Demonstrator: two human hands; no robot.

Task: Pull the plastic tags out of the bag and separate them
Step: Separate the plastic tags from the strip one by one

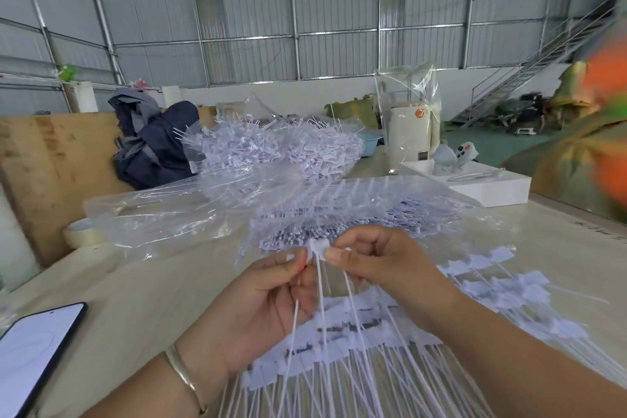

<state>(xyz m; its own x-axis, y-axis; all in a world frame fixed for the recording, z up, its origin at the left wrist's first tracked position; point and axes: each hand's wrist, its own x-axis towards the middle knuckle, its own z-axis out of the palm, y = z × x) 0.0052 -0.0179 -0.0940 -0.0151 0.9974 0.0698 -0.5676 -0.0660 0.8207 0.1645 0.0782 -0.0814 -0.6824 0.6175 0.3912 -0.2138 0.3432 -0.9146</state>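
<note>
Just above the table's middle, both hands meet over a spread of loose tags. Left hand and right hand each pinch, between thumb and curled fingers, the white head of a joined pair of plastic tags; the heads point toward twelve o'clock, the long thin tails run down toward six. At twelve o'clock the clear bag lies flat, more tags inside. At eight o'clock lies a phone.
</note>
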